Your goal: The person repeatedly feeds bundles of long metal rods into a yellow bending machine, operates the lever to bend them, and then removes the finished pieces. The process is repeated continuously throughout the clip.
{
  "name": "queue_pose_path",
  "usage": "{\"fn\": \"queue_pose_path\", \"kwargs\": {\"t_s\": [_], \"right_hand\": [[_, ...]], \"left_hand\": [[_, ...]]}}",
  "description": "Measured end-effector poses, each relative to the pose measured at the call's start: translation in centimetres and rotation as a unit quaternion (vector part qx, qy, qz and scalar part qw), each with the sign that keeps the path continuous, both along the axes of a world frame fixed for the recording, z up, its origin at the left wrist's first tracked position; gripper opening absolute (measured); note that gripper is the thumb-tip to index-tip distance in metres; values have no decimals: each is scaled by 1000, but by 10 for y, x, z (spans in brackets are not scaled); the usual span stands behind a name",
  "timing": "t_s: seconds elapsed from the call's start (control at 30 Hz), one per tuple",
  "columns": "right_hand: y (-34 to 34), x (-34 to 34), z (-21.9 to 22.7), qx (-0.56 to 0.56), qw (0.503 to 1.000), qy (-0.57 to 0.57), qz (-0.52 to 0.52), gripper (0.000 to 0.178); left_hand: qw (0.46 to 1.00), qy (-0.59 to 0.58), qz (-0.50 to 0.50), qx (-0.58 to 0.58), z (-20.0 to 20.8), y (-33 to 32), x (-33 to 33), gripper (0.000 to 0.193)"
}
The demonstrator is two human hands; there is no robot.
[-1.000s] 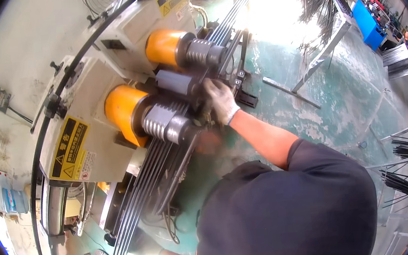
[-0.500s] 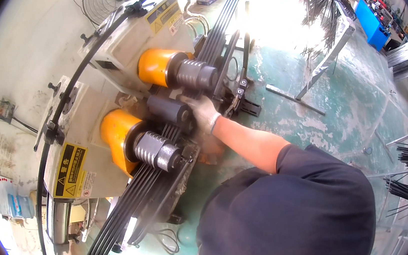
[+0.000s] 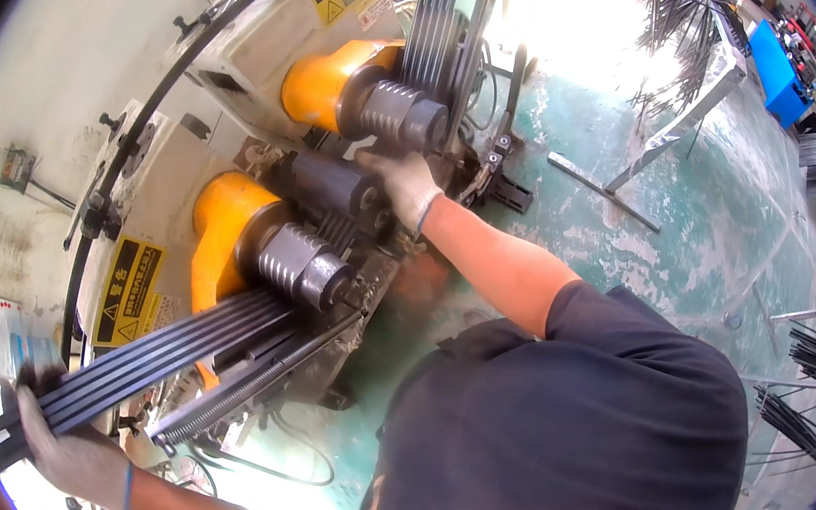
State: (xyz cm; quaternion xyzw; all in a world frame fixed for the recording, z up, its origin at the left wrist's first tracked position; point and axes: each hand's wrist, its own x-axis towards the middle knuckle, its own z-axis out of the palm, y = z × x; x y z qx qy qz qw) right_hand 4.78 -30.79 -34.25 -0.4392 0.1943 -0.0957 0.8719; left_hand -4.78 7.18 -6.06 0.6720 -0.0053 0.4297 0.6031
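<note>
My left hand point(image 3: 78, 464), in a pale work glove, is closed round the near end of a row of long black metal bars point(image 3: 163, 355). These bars run side by side under the front ridged roller point(image 3: 304, 272) of the bending machine. My gloved right hand point(image 3: 408, 186) reaches in between the dark middle cylinder point(image 3: 329, 181) and the rear ridged roller point(image 3: 402, 115). Its fingers are bent inward among the rollers, and what they grip is hidden. Beyond the rear roller the bars come out point(image 3: 435, 35) toward the far side.
Orange housings point(image 3: 238, 224) carry the ridged rollers on the pale machine body. A coil spring point(image 3: 242, 390) lies along the near arm. Metal rails point(image 3: 604, 194) lie on the worn green floor at right, near a rack with thin black rods point(image 3: 693, 16).
My left hand has swung up and outward to the left with the bars, so their near part now lies at a flatter angle. My right hand stays among the rollers; the view has shifted slightly.
</note>
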Motion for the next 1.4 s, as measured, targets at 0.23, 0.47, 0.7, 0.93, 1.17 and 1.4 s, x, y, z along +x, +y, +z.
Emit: {"fn": "queue_pose_path", "kwargs": {"t_s": [0.23,0.47,0.7,0.93,1.17,1.4], "right_hand": [[-6,7,-18,-4,998,-51,-20,45],[-11,1,-10,-2,999,-47,-11,54],[-11,4,-16,-5,998,-53,18,49],[-7,3,-14,-8,996,-82,-16,44],[-8,-2,-13,-116,992,-45,-9,45],[-13,-14,3,-68,994,-80,-28,46]], "left_hand": [[961,37,104,255,32,-82,42,32],[931,40,27,362,33,-153,91,49],[928,46,13,369,28,-142,84,42],[931,34,6,362,25,-136,88,42],[899,4,75,431,32,-127,84,40],[950,41,-50,306,23,-123,101,29]]}}
